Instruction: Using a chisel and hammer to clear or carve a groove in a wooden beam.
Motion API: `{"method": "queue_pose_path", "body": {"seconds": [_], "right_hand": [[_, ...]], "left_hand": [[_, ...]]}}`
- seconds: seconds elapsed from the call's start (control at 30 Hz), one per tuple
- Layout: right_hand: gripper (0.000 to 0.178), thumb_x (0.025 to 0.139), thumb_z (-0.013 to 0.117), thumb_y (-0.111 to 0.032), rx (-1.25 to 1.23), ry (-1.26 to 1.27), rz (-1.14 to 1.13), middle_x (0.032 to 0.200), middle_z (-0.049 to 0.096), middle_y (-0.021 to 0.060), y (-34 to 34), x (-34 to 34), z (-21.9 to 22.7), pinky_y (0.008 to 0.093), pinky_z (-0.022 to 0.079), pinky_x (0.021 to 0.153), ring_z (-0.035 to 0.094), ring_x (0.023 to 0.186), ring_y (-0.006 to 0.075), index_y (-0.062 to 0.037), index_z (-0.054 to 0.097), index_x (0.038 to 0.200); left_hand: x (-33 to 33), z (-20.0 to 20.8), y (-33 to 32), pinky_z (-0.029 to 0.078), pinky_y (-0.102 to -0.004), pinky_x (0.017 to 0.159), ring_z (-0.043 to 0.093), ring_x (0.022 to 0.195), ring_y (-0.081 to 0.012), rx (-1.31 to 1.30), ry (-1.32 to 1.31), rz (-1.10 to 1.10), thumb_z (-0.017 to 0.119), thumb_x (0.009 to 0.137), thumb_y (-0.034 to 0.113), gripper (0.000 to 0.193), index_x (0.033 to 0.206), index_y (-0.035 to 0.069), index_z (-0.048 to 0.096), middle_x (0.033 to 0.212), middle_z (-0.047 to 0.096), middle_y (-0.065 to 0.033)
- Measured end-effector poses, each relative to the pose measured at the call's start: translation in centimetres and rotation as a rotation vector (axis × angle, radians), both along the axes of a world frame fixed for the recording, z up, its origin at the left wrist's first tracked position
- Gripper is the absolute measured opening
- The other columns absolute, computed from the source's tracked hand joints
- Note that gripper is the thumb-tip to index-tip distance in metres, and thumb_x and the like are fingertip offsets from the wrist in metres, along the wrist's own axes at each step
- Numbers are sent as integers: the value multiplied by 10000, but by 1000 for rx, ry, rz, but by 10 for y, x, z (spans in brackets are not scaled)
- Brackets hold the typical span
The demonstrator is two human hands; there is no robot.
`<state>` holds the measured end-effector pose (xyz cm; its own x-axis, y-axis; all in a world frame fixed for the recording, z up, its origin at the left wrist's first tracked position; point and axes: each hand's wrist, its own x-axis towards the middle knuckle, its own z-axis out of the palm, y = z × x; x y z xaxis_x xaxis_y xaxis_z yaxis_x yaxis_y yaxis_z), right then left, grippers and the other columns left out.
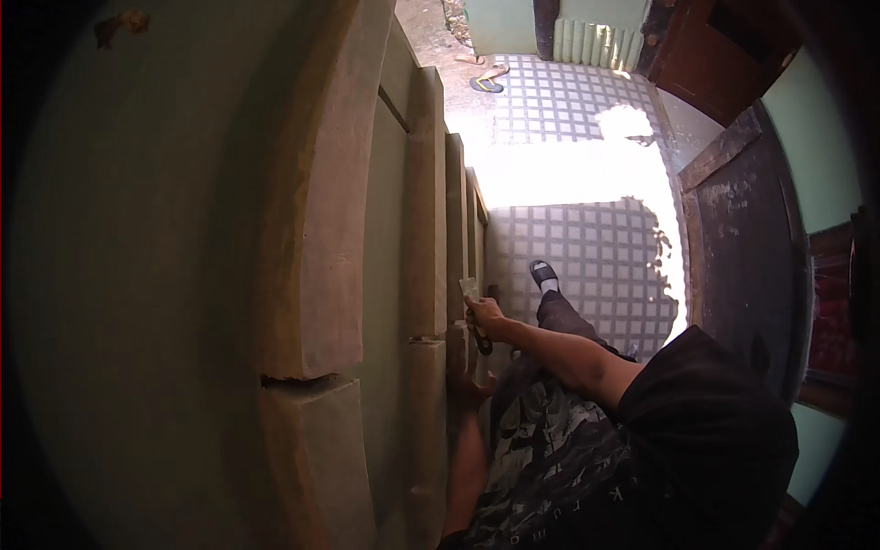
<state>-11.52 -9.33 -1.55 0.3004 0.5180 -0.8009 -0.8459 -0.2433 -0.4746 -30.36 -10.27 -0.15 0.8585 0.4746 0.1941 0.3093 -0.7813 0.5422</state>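
1. A tiled floor (587,238) spreads across the far side of the scene, crossed by a bright patch of sunlight (568,174); a plain greenish wall (137,275) fills the left.
2. A scraper (468,288) with a pale flat blade and a dark handle is near the middle, beside the row of wooden beams. Its blade points to the far side; whether it touches the wood cannot be told.
3. The right hand (486,316) has its fingers closed around the scraper, and the handle's end sticks out on the near side.
4. The left hand (470,392) is just nearer, beside the wood, its thumb standing away from the fingers. It shows no tool; the shaded fingertips are unclear, so contact with the wood cannot be told.
5. To the left of the hands, the large beam (335,229) has a dark gap (307,390) across it. A second beam (426,202) stands between it and the scraper.
6. The person wears a dark patterned shirt (559,449) and a dark sandal (543,271) over a light sock.
7. Farther out, a dark board (747,229) leans on the right, a brown wooden panel (724,55) stands at the far right, and a flip-flop (487,84) lies on the far floor.
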Motion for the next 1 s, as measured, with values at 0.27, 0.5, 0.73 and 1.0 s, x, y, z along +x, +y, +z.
{"method": "queue_pose_path", "body": {"seconds": [0.27, 0.5, 0.73, 1.0], "right_hand": [[469, 888, 589, -491, -120, 35, -53, 553, 451, 33, 14, -7, -9, 342, 361, 380, 444, 420, 165, -85, 477, 682], [584, 887, 525, -581, -329, -167, 91, 805, 594, 136, 24, 5, -10, 387, 445, 468, 571, 575, 240, -3, 567, 959], [763, 876, 470, -641, -415, -160, 47, 1136, 603, 212, 49, 23, -6, 469, 449, 864, 605, 1016, 346, 42, 522, 1211], [721, 883, 447, -647, -397, 41, 86, 1011, 625, 152, 65, 34, -14, 431, 461, 760, 621, 871, 271, 20, 585, 1121]], "left_hand": [[-6, -11, -5, 379, -467, 1027, 439, 1257, -398, -28, -4, 48, 628, 671, 264, 606, 1241, 69, 559, 1358, 448, -226], [-7, -4, -7, 371, -463, 1032, 447, 1253, -396, -25, 28, 53, 647, 723, 269, 571, 1251, 67, 559, 1348, 461, -234], [-9, 5, -13, 369, -461, 1034, 445, 1256, -392, -57, 46, 97, 652, 743, 273, 564, 1259, 69, 553, 1354, 458, -231], [-2, 5, -9, 368, -460, 1035, 443, 1260, -389, -106, 58, 164, 657, 766, 277, 555, 1269, 72, 546, 1360, 455, -227]]}}
